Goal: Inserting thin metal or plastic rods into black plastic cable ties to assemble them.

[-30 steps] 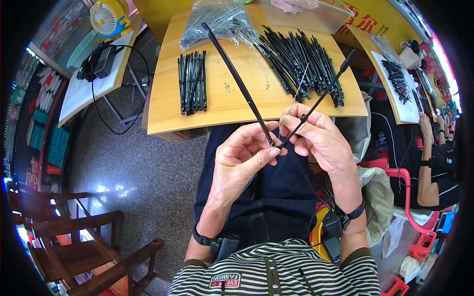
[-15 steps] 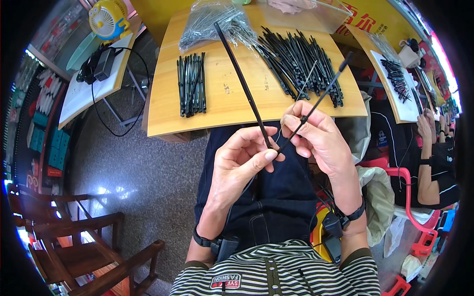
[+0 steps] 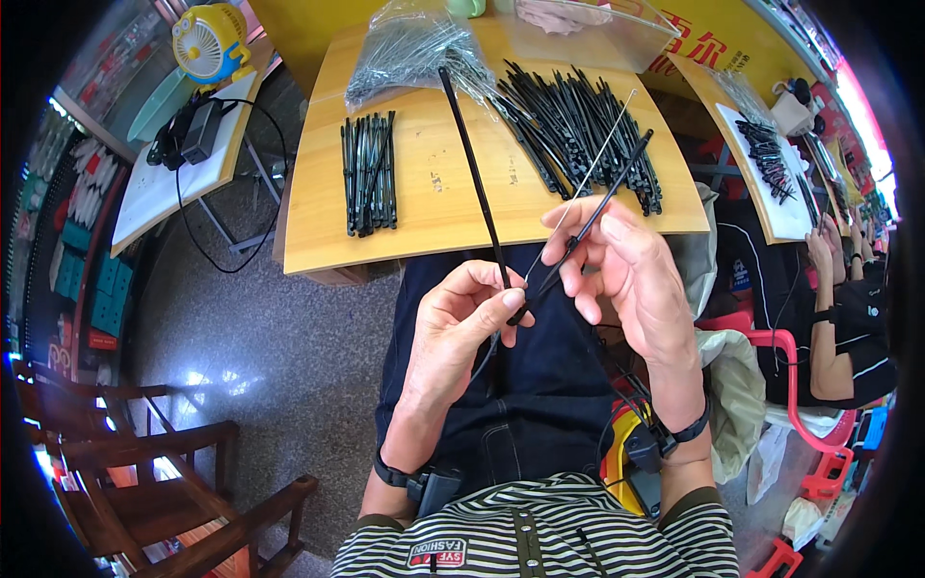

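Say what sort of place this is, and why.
Probably a hand-assembly spot inside a small shop or stockroom: slim black rods lie in two batches on a light-brown wooden table, and rectangular teal boxes are stacked at the left.

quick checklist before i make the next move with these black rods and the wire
1. Left hand pinching where the two black rods meet: ok.
2. Right hand gripping the right-leaning rod firmly: cannot tell; fingers are at it, some spread.
3. Upper end of the thin wire free of the hands: ok, it sticks up past the right hand.
4. Wire's lower end fastened: cannot tell, fingertips hide it.
5. Small bundle apart from the large pile on the table: ok.
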A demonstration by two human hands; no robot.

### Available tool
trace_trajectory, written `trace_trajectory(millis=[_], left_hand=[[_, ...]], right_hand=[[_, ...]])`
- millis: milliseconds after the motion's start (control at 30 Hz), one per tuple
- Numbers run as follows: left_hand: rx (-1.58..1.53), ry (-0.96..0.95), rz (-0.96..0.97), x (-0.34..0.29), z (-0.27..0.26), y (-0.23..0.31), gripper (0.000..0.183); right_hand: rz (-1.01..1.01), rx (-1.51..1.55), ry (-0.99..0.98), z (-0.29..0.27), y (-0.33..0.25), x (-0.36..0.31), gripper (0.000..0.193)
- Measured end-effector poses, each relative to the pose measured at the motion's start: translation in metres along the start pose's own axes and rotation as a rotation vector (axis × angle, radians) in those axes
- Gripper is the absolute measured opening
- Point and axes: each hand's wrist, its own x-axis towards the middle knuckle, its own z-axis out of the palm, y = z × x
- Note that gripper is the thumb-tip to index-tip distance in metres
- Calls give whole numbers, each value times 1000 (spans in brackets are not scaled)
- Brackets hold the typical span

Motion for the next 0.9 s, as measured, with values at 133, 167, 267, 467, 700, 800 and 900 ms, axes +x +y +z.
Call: trace_trajectory(millis=[133,167,267,467,700,800,900], left_hand=[[-6,-27,-5,0,3,1,9],[9,-43,-7,0,3,1,8],[35,-87,-21,-1,3,3,8],[48,-63,42,0,12,-3,9],[101,-62,131,7,25,5,15],[121,8,184,6,28,3,12],[128,49,241,5,28,3,11]], right_hand=[[-85,-129,98,-1,-7,1,28],[-106,-146,121,-1,-8,2,28],[-104,-97,113,-3,-6,4,24],[-104,-99,92,-6,-2,4,16],[-77,-120,-12,0,0,8,16],[-73,-140,-33,1,0,8,18],[-80,-173,-45,3,0,7,20]])
